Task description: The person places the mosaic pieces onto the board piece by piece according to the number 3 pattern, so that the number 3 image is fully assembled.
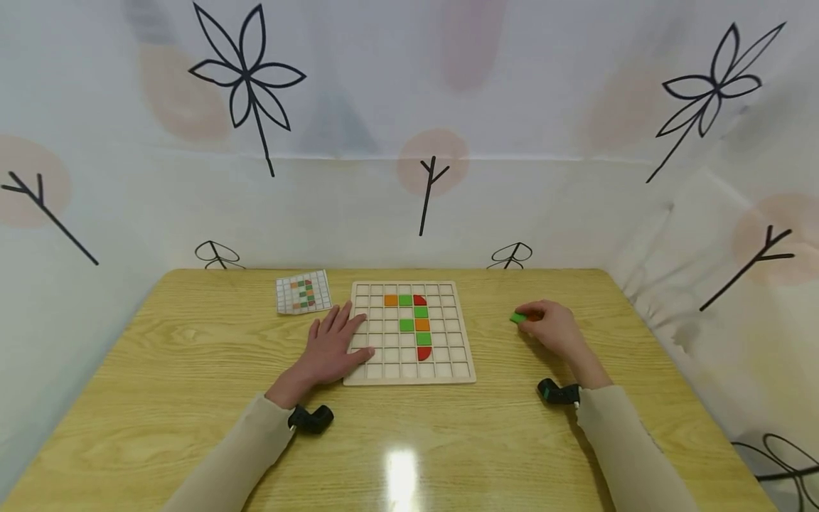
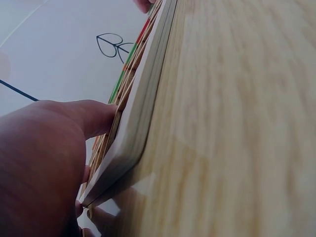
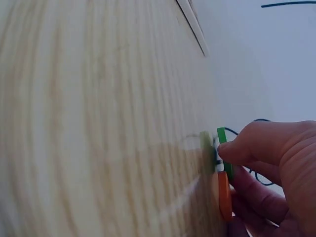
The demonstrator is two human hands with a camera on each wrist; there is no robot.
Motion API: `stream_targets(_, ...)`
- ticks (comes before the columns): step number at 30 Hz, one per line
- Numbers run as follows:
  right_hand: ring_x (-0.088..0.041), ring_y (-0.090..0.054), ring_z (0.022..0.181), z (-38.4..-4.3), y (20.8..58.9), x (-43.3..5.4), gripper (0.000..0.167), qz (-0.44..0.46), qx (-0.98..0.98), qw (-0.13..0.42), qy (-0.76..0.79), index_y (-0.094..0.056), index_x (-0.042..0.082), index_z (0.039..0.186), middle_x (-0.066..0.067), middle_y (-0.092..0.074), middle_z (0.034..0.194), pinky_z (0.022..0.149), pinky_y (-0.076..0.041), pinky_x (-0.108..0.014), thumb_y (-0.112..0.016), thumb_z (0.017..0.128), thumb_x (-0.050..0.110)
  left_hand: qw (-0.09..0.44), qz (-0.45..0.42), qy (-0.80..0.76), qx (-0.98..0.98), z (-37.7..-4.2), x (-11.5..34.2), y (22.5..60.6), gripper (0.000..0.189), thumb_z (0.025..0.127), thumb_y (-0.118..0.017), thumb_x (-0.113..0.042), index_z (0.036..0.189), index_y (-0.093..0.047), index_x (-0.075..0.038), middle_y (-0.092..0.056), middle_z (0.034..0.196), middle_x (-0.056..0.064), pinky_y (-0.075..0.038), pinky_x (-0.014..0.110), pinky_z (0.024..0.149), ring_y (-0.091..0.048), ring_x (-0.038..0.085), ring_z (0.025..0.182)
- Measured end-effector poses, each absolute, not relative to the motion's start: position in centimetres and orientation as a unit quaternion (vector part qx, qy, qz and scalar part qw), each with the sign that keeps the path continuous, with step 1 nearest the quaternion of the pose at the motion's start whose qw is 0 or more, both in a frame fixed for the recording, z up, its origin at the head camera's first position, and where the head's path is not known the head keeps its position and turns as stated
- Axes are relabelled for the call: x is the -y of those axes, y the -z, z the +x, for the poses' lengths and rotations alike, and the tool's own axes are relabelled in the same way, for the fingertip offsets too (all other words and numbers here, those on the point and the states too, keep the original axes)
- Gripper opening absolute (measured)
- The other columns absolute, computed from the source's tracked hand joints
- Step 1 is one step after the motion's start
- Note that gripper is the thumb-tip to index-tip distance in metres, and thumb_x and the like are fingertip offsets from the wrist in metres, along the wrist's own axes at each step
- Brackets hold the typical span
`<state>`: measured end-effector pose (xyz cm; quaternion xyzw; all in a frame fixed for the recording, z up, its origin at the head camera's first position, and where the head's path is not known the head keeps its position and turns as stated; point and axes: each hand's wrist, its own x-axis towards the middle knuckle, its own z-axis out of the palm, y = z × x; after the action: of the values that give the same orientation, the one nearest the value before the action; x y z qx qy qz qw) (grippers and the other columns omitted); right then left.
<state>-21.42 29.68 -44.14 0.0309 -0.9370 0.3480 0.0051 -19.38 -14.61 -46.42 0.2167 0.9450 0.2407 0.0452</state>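
Observation:
A square wooden grid board (image 1: 391, 370) lies on the table with several green, orange and red tiles in its cells. My left hand (image 1: 329, 353) rests over its left edge, fingers spread, thumb across the lower left cells. In the left wrist view the thumb (image 2: 96, 117) touches the board's raised rim. To the right of the board, my right hand (image 1: 555, 328) pinches a green tile (image 1: 517, 318) between thumb and fingers. The right wrist view shows this green tile (image 3: 221, 136) on edge, with an orange tile (image 3: 224, 197) just below it, beside the curled fingers.
A small printed card (image 1: 286, 293) with a coloured grid pattern lies behind my left hand, left of the board. The wooden table (image 1: 486, 448) ends at a patterned cloth (image 1: 358, 213) at the back and sides. Each wrist wears a small black camera.

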Motion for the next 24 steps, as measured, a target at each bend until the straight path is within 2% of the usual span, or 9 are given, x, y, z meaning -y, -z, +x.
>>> stream_targets(8,-0.039,-0.059,0.109,-21.2,43.5,-29.6,0.030,0.025,0.936,0.016,-0.352,-0.068,-0.001,0.121,-0.025,-0.060,0.125,0.078,-0.051,-0.041,-0.067,0.093,0.010,0.043,0.221,-0.246,-0.943,-19.3,14.5,46.4,0.070,0.099,-0.057,-0.046,0.156,-0.034,-0.012,-0.008,0.166,0.016,-0.002,0.067,0.112,-0.001,0.039,0.151)
stream_targets(16,-0.036,-0.061,0.101,-21.0,43.2,-28.3,0.027,0.067,0.933,0.044,-0.350,-0.071,-0.002,0.115,-0.021,-0.063,0.113,0.083,-0.052,-0.048,-0.071,0.089,0.006,0.043,0.220,-0.245,-0.943,-19.3,14.6,46.4,0.069,0.099,-0.057,-0.046,0.156,-0.034,-0.013,-0.008,0.166,0.016,-0.002,0.067,0.112,-0.001,0.039,0.151)
stream_targets(24,-0.033,-0.061,0.096,-20.8,43.0,-26.2,0.027,0.102,0.931,0.049,-0.346,-0.072,-0.004,0.112,-0.018,-0.063,0.109,0.084,-0.053,-0.049,-0.072,0.086,0.003,0.040,0.220,-0.245,-0.943,-19.3,14.6,46.3,0.069,0.099,-0.057,-0.045,0.155,-0.035,-0.012,-0.009,0.165,0.017,-0.003,0.067,0.112,-0.002,0.040,0.151)
